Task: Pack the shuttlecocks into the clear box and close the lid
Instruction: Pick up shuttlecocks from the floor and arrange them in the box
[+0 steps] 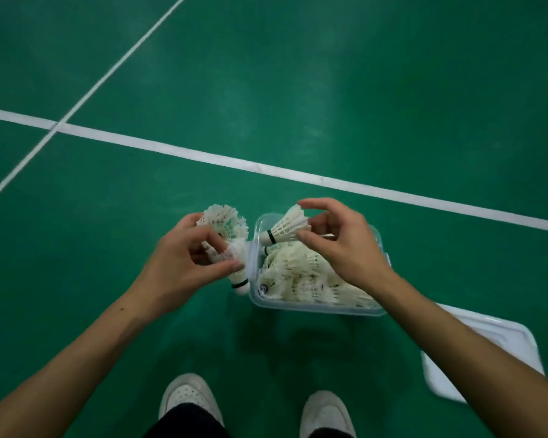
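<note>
Floor: smooth green sports-court flooring [361, 90] fills the whole view, slightly glossy.
Markings: a broad white painted line [203, 156] crosses beyond where the hands grip, left to right; a thinner white painted line [121, 58] meets it at far left.
Light: soft pale sheen patches on the green surface; faint shadows nearer the viewer.

We are wearing white low-top shoes [189, 396] with perforated toe caps and dark trousers [187, 422]; our forearms [86, 339] are showing bare, with no sleeves, watch or rings.
</note>
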{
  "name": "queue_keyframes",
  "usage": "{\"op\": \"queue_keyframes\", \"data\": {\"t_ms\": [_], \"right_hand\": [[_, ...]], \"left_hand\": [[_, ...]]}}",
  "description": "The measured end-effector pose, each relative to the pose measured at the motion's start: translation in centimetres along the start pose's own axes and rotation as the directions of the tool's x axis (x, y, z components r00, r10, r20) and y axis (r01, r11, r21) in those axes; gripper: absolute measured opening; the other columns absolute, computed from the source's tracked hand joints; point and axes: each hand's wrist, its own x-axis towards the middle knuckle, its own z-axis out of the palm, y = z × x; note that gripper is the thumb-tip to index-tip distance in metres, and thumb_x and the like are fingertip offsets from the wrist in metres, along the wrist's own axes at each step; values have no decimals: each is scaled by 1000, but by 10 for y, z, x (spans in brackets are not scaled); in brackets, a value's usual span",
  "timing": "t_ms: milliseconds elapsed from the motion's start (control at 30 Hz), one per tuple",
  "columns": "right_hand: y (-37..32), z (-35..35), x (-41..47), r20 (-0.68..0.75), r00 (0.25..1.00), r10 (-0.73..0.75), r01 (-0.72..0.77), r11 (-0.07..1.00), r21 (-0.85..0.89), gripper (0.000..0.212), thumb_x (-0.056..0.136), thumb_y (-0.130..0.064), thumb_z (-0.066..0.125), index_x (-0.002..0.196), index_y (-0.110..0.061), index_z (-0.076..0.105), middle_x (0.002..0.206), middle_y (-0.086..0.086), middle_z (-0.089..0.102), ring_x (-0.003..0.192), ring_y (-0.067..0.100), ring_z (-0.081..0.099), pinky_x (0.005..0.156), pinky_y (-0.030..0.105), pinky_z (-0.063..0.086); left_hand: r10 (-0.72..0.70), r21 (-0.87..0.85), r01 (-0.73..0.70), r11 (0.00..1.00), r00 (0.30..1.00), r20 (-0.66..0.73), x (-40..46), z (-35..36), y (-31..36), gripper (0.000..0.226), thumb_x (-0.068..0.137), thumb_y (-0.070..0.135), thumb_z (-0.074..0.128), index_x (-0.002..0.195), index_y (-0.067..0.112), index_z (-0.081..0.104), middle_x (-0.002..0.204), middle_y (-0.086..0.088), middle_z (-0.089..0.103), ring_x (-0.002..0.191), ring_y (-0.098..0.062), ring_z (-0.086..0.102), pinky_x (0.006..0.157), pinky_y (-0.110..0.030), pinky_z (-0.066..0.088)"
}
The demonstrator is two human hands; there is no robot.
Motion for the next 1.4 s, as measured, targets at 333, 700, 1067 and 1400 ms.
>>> {"op": "queue_keyframes", "data": {"t_ms": [333, 700, 1067, 1400], "right_hand": [[37, -10, -68, -52, 990, 134, -133, 991, 13, 44, 91, -18, 81, 127, -40, 67, 91, -7, 68, 92, 12, 70, 76, 24, 60], [55, 45, -67, 9, 999, -37, 38, 914, -403, 47, 92, -30, 78, 132, -41, 58, 96, -21, 74, 86, -4, 68, 76, 25, 60], [63, 33, -38, 336, 920, 200, -195, 980, -46, 46, 88, -13, 83, 128, -26, 65, 108, -7, 76, 101, 2, 72, 97, 31, 60], [45, -3, -35, 158, 986, 60, -63, 998, 14, 34, 90, -18, 82, 120, -25, 70, 112, -15, 76, 107, 1, 71, 89, 22, 59]], "left_hand": [[-55, -20, 54, 998, 998, -43, 12, 47, -16, 29, 66, 38, 91, 77, 23, 69, 105, 12, 56, 53, -8, 48, 55, -16, 43], [-75, 49, 86, 995, 977, -200, 0, 27, -13, 25, 68, 24, 90, 78, 17, 69, 105, 6, 55, 62, 5, 57, 66, -2, 41], [-57, 30, 58, 998, 998, -8, 9, 39, -5, 30, 72, 36, 92, 86, 19, 72, 118, 7, 61, 71, -38, 65, 72, -39, 61], [-68, 22, 64, 998, 929, 365, 37, 26, 17, 42, 70, 53, 91, 86, 21, 70, 96, 1, 56, 73, -36, 62, 76, -52, 59]]}}
